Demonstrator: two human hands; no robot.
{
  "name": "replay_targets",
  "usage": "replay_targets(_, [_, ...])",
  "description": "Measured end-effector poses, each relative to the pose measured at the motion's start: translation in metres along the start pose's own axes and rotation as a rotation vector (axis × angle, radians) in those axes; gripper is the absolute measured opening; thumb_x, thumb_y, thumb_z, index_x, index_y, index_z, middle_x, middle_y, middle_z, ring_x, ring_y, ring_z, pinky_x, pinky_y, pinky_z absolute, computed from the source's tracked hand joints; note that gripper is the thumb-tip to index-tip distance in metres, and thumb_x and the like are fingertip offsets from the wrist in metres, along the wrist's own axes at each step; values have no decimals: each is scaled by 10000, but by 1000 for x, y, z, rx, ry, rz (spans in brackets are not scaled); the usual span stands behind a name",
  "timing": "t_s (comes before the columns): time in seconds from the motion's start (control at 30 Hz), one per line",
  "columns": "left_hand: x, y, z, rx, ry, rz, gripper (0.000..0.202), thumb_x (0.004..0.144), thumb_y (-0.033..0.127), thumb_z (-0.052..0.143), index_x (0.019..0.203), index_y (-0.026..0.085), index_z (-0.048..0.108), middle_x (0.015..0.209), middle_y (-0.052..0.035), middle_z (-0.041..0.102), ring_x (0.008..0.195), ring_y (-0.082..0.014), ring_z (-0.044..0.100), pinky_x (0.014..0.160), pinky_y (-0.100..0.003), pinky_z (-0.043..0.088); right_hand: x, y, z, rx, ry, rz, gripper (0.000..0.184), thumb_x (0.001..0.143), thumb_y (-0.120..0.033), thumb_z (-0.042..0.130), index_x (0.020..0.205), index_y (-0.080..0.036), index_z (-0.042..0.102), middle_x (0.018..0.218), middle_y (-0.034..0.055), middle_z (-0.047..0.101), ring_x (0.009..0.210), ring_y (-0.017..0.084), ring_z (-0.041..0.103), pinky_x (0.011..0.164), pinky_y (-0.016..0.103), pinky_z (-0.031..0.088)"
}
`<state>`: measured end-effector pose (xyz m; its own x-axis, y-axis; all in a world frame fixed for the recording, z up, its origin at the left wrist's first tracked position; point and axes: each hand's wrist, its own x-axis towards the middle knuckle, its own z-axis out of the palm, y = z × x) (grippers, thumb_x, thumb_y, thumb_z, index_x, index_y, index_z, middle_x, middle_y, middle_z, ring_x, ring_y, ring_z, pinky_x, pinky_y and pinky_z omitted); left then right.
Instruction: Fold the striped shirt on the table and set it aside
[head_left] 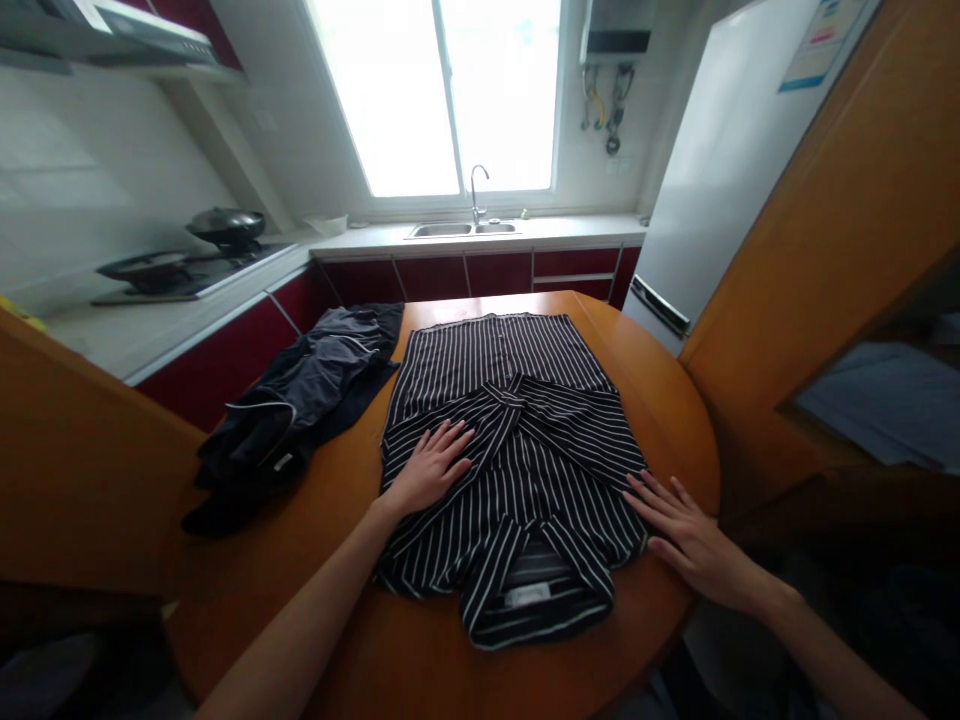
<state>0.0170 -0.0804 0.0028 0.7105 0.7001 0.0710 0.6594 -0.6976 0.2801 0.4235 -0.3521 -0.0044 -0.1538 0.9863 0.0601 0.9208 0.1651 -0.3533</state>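
Note:
A black shirt with white stripes [562,470] lies spread on the round wooden table [667,400], its collar toward me and its hem toward the window. Both sleeves are folded inward across the body, and their cuffs meet near the middle. My left hand [431,465] rests flat on the left sleeve, fingers stretched out. At the shirt's right edge, near the shoulder, my right hand [686,535] lies with its fingers spread, the fingertips touching the fabric. Inside the collar a white label shows. Neither hand grips anything.
A heap of dark clothing [300,390] lies on the table's left side. Beyond stand a counter with a sink [442,230], a stove [202,275] with pans at the left, and a fridge [720,150] at the right. Wooden panels flank the table.

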Motion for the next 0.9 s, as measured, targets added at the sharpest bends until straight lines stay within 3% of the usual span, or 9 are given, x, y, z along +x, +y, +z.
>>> replay_targets(0.1, [5,-3,-12,-73,-6,-3,555,1038,487,335,1559,299,361,1642,-40,295,1538,-273,186,1221,-548,177,8,12,-22,120,188,81,509,1052,-441,264,1504,-316,462,1628,24,308,1534,234,178,1242,553,159])
replay_targets(0.17, [11,3,-24,-107,6,25,546,1047,478,308,1561,300,357,1627,-42,331,1529,-258,222,1221,-530,196,29,14,-34,157,350,149,540,1056,-440,233,1527,-266,431,1625,53,323,1534,228,188,1241,535,178])
replay_targets(0.23, [17,14,-32,-115,5,70,528,1055,463,305,1559,315,357,1616,-34,355,1524,-247,241,1224,-523,192,61,7,-39,151,382,129,551,1055,-452,247,1545,-250,399,1629,63,318,1534,233,194,1239,533,176])
replay_targets(0.33, [21,36,-30,-89,-38,103,514,1060,444,327,1561,331,348,1624,-31,338,1532,-255,210,1224,-552,165,115,-18,-25,99,274,31,564,1055,-457,259,1561,-232,368,1648,76,263,1540,246,166,1233,544,165])
replay_targets(0.47, [16,50,-7,-19,-52,121,548,1045,470,383,1573,345,309,1645,-31,287,1545,-268,152,1228,-573,131,162,-58,13,2,112,-50,618,1044,-488,303,1581,-183,311,1665,104,177,1549,267,105,1226,562,144])
replay_targets(0.57, [8,48,4,25,-37,125,574,1036,486,406,1579,345,288,1652,-26,270,1548,-257,137,1240,-553,104,169,-72,33,-45,48,-111,662,1031,-536,321,1585,-174,297,1659,112,196,1545,268,133,1230,563,131])
replay_targets(0.7, [12,55,-1,8,-43,113,562,1030,492,416,1563,335,329,1648,-42,284,1543,-274,165,1234,-555,149,163,-72,40,-68,31,-194,693,1017,-596,319,1588,-205,291,1653,98,223,1542,259,157,1237,559,112])
replay_targets(0.8, [33,73,-8,15,28,135,519,999,445,501,1489,280,454,1556,-87,437,1465,-289,350,1194,-500,293,161,-71,38,-73,29,-205,699,1019,-599,303,1591,-198,279,1655,98,211,1541,248,160,1241,542,120])
replay_targets(0.9, [60,90,-5,70,151,62,449,929,321,606,1364,217,568,1310,-126,605,1262,-299,538,1075,-437,443,161,-71,38,-78,28,-200,689,1024,-584,305,1596,-202,263,1657,92,202,1543,248,153,1242,543,121])
